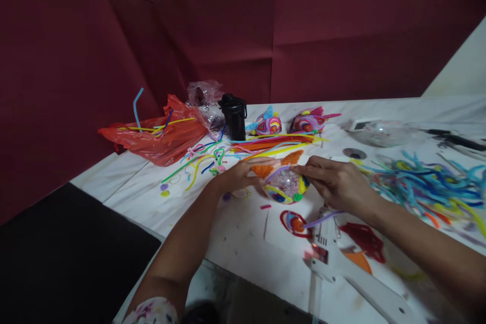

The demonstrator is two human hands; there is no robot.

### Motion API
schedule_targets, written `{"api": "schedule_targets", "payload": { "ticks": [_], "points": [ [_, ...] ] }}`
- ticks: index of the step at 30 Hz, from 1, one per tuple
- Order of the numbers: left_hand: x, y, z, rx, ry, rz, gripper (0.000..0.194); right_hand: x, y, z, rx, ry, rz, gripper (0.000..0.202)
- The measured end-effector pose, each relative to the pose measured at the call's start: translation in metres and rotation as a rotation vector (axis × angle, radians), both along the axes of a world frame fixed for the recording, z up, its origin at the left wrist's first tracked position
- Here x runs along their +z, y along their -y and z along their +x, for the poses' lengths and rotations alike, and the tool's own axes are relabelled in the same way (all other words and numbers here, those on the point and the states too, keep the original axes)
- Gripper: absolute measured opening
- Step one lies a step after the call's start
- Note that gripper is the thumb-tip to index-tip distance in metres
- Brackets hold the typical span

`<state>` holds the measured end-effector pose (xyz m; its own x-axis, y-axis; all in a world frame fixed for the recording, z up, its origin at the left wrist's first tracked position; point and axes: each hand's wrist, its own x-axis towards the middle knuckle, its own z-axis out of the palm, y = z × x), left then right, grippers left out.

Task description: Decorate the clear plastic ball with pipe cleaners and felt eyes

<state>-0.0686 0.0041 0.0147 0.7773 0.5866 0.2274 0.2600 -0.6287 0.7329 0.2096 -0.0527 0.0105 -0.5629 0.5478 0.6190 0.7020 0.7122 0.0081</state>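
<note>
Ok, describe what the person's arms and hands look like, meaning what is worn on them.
Both hands are bare: the left hand and right hand show no gloves, rings or watch that can be made out. The forearms are uncovered too. Only the left arm shows clothing, a short white sleeve with a pink and green floral print at the bottom edge.

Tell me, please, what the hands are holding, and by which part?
Both hands, left hand and right hand, grip the decorated ball by its opposite sides.
</note>
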Motion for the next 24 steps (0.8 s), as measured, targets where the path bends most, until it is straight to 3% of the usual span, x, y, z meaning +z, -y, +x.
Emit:
{"api": "schedule_targets", "payload": {
  "ticks": [5,12,24],
  "points": [
    [0.002,0.001,0.001,-0.017,-0.019,0.042,0.058,0.000,0.001,0.004,0.005,0.007,0.009,0.037],
    [0.005,0.004,0.000,-0.028,-0.053,0.091,0.059,0.001,-0.003,0.005,0.048,-0.068,-0.097,0.036],
    [0.000,-0.002,-0.001,-0.038,-0.047,0.203,0.059,0.001,-0.018,0.003,0.083,-0.608,-0.689,0.021]
  ]
}}
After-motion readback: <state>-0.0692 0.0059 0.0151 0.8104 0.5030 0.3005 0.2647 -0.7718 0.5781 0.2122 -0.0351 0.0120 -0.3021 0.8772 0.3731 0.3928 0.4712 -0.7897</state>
